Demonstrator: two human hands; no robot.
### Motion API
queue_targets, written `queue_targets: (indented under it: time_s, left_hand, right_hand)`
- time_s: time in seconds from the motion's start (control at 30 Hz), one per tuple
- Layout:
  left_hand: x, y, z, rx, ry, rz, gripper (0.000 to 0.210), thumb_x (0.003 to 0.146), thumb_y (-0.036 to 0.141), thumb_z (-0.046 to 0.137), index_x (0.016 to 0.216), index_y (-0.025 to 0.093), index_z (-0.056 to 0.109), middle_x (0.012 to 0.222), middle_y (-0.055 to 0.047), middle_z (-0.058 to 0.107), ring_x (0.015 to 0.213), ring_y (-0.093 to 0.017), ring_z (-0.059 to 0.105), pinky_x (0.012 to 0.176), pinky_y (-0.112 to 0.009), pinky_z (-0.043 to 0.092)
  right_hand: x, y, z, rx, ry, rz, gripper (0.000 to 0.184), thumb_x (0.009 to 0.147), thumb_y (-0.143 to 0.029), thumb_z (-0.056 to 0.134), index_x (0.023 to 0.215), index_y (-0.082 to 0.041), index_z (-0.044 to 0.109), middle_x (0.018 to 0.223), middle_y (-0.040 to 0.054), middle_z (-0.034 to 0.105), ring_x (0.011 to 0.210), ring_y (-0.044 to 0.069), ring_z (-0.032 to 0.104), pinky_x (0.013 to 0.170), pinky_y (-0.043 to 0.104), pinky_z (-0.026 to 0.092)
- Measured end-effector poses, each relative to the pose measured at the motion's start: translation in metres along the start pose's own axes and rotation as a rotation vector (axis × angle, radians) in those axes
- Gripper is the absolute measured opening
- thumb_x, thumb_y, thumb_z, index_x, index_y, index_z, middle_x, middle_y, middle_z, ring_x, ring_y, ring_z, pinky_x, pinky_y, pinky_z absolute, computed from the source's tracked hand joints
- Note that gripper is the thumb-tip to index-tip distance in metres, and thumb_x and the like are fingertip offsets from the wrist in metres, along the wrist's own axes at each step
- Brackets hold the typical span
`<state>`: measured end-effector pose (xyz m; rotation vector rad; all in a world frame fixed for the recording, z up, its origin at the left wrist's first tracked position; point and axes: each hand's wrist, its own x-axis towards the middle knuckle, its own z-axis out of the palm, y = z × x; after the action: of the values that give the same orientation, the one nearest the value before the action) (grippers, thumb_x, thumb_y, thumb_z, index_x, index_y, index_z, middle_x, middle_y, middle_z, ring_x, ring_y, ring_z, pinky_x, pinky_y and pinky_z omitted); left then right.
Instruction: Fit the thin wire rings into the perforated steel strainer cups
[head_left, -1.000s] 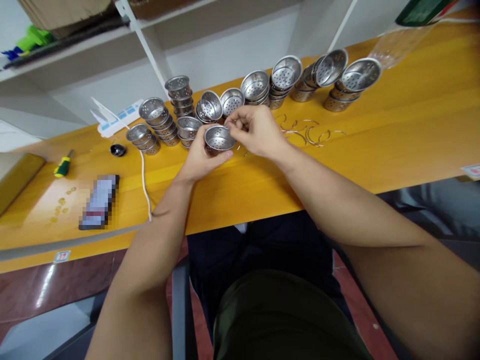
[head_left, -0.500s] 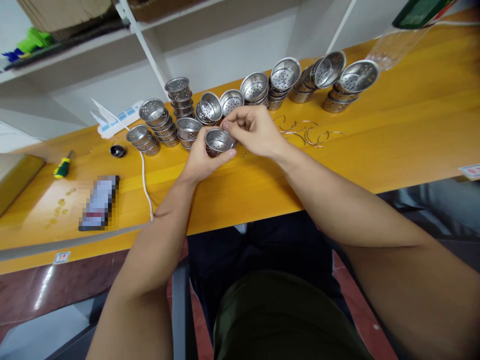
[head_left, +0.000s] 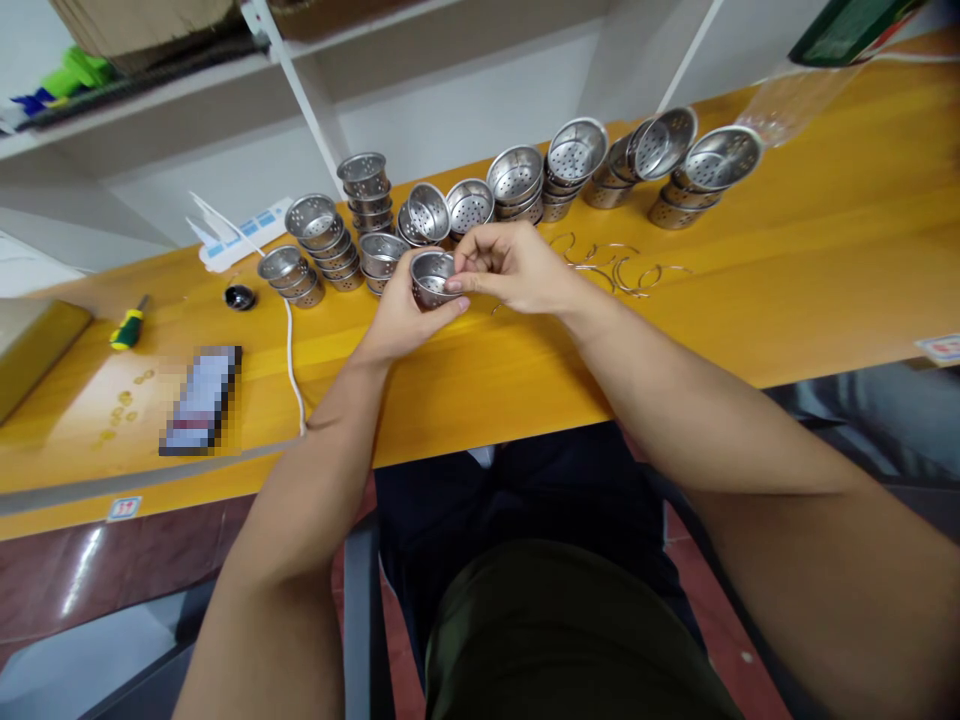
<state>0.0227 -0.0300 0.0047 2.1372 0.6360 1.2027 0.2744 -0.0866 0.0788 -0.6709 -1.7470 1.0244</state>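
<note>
My left hand [head_left: 409, 318] is wrapped round a perforated metal strainer cup [head_left: 430, 280], its mouth tilted toward me. My right hand [head_left: 499, 268] is pinched at the cup's right rim, thumb over the opening; whatever may be between its fingertips is too small to make out. Just behind stand stacks of similar strainer cups [head_left: 516, 175], some leaning on one another. Thin, curved metal wires [head_left: 619, 270] lie loose on the wooden table [head_left: 495, 390], to the right of my right hand.
A phone [head_left: 201, 400], a screwdriver [head_left: 129, 328] and several small yellowish rings [head_left: 124, 400] lie at left. A white cable [head_left: 292, 365] runs to the table edge from near a white power strip [head_left: 244, 235]. A clear plastic bottle [head_left: 795, 105] stands back right, before white shelving [head_left: 465, 85].
My right fingers have moved from the cup's far rim down to its right side, the thumb now over the opening. The left hand keeps its hold; the view has shifted slightly.
</note>
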Motion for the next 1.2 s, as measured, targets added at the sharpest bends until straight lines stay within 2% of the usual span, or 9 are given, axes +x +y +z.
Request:
queue_targets:
  time_s: [0.1,0.3,0.6,0.8,0.93,1.0,1.07,1.13,1.2]
  left_hand:
    - [0.000,0.001,-0.001,-0.002,-0.009,-0.007,0.107,0.093,0.094,0.104,0.167,0.028,0.065,0.160,-0.015,0.080,0.154,-0.041,0.081,0.143,-0.065,0.063]
    - [-0.001,-0.004,0.001,-0.023,-0.009,0.022,0.105,0.095,0.093,0.103,0.171,0.030,0.064,0.161,-0.015,0.078,0.154,-0.041,0.081,0.143,-0.066,0.063]
    - [0.001,0.004,0.001,-0.033,0.034,0.003,0.109,0.088,0.097,0.107,0.163,0.028,0.068,0.154,-0.014,0.082,0.140,-0.036,0.087,0.132,-0.060,0.071]
    - [0.001,0.005,0.003,-0.015,0.038,0.002,0.109,0.089,0.099,0.104,0.163,0.027,0.068,0.151,-0.013,0.082,0.138,-0.036,0.086,0.135,-0.060,0.069]
    - [0.002,-0.003,0.004,-0.010,0.068,0.062,0.102,0.096,0.099,0.098,0.165,0.031,0.065,0.154,-0.012,0.080,0.144,-0.035,0.086,0.137,-0.058,0.068]
    - [0.003,-0.008,0.003,-0.014,0.093,0.067,0.101,0.098,0.097,0.098,0.168,0.034,0.062,0.155,-0.012,0.079,0.148,-0.036,0.086,0.138,-0.057,0.068]
    - [0.004,-0.012,0.002,-0.021,0.107,0.057,0.101,0.100,0.093,0.099,0.173,0.037,0.058,0.155,-0.012,0.079,0.151,-0.037,0.085,0.138,-0.059,0.069]
    - [0.004,-0.015,0.001,-0.037,0.105,0.061,0.100,0.103,0.090,0.098,0.176,0.038,0.055,0.157,-0.013,0.078,0.153,-0.038,0.085,0.138,-0.061,0.069]
    - [0.003,-0.016,0.002,-0.055,0.082,0.082,0.099,0.105,0.090,0.096,0.178,0.039,0.053,0.161,-0.014,0.076,0.155,-0.039,0.084,0.139,-0.062,0.069]
  right_hand:
    - [0.000,0.001,0.001,0.002,0.003,-0.008,0.083,0.077,-0.095,0.118,0.097,-0.027,0.076,0.080,-0.0008,0.067,0.075,0.019,0.055,0.066,0.034,0.050]
    - [0.000,0.001,0.000,0.009,0.006,-0.030,0.088,0.077,-0.103,0.112,0.097,-0.026,0.076,0.082,0.0001,0.068,0.077,0.019,0.058,0.069,0.035,0.054]
    - [0.000,0.004,0.001,-0.018,-0.002,-0.022,0.081,0.082,-0.096,0.114,0.098,-0.027,0.075,0.081,-0.0003,0.064,0.077,0.020,0.053,0.066,0.035,0.048]
    - [-0.001,0.007,0.000,-0.023,-0.029,-0.060,0.083,0.086,-0.100,0.109,0.099,-0.026,0.075,0.081,-0.0004,0.064,0.078,0.019,0.056,0.069,0.035,0.051]
    - [-0.001,0.013,-0.004,-0.112,0.056,-0.092,0.084,0.084,-0.101,0.109,0.114,-0.028,0.082,0.090,-0.0001,0.066,0.078,0.021,0.056,0.069,0.037,0.054]
    - [-0.002,0.014,-0.008,-0.199,0.117,-0.111,0.084,0.085,-0.101,0.109,0.125,-0.030,0.086,0.102,0.0026,0.071,0.082,0.023,0.061,0.074,0.040,0.060]
    - [-0.004,0.014,-0.010,-0.301,0.122,-0.138,0.079,0.092,-0.101,0.104,0.126,-0.032,0.090,0.116,0.0072,0.075,0.093,0.027,0.069,0.086,0.045,0.067]
    - [-0.007,0.012,-0.010,-0.395,0.084,-0.165,0.071,0.102,-0.099,0.096,0.125,-0.032,0.094,0.129,0.0119,0.077,0.113,0.034,0.076,0.103,0.054,0.071]
    - [-0.009,0.010,-0.007,-0.466,0.028,-0.173,0.067,0.109,-0.095,0.091,0.128,-0.031,0.097,0.142,0.0150,0.077,0.135,0.041,0.077,0.120,0.063,0.070]
